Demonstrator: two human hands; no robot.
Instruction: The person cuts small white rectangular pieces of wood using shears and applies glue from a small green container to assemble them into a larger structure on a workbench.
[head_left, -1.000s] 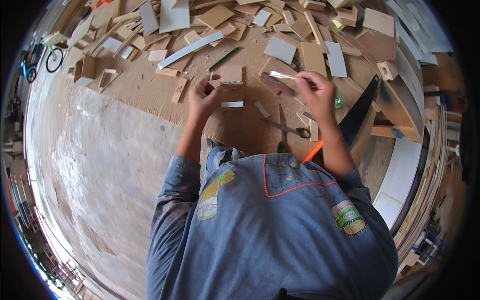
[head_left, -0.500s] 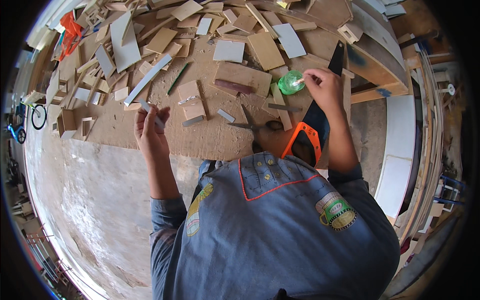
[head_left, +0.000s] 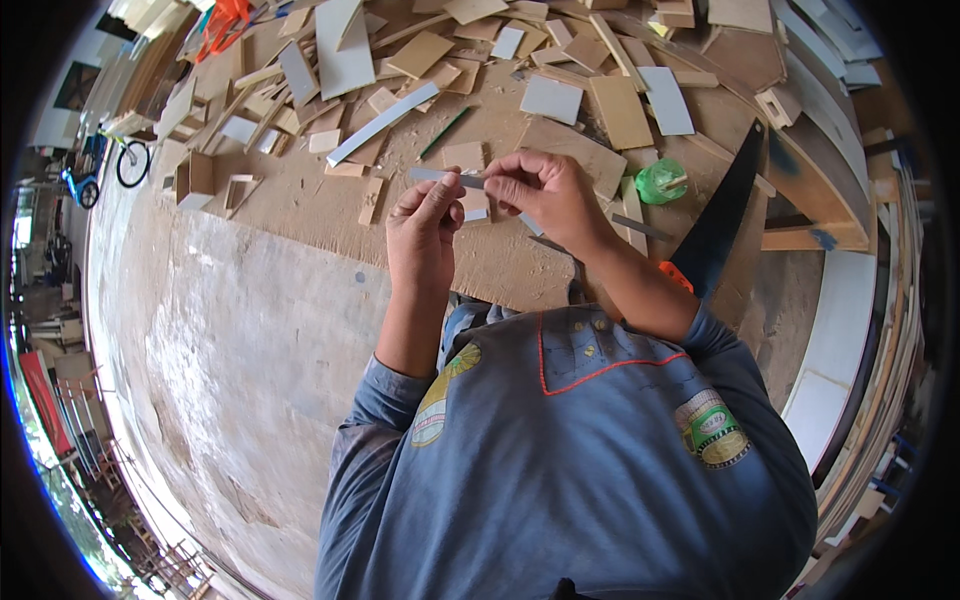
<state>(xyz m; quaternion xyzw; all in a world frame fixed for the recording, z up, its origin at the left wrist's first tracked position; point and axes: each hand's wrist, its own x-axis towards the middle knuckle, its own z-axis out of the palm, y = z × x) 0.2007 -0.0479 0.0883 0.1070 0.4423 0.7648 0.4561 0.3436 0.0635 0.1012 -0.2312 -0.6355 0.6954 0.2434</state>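
Note:
A thin grey strip (head_left: 427, 174) is pinched between the thumb and fingers of my left hand (head_left: 423, 228), above the near part of the workbench. From the right, my right hand (head_left: 553, 198) closes its thumb and fingertips on the strip's other end. Under the hands lie small wood blocks, partly covered. To the right stands a green cut-bottle cup (head_left: 661, 182) with a small stick in it. A second grey strip (head_left: 641, 227) rests near my right forearm. Scissors (head_left: 549, 243) are mostly hidden by that arm.
A handsaw (head_left: 722, 215) lies at the right, its orange handle partly behind my forearm. Wood offcuts and white boards (head_left: 551, 99) crowd the far side. A green pencil (head_left: 443, 133) and a long white strip (head_left: 383, 123) lie beyond my hands. The bench's front edge is close to me.
My right hand has left the stick in the green cup and come left to the grey strip. Both hands are now together. The view has shifted, moving the bench rightward in the picture.

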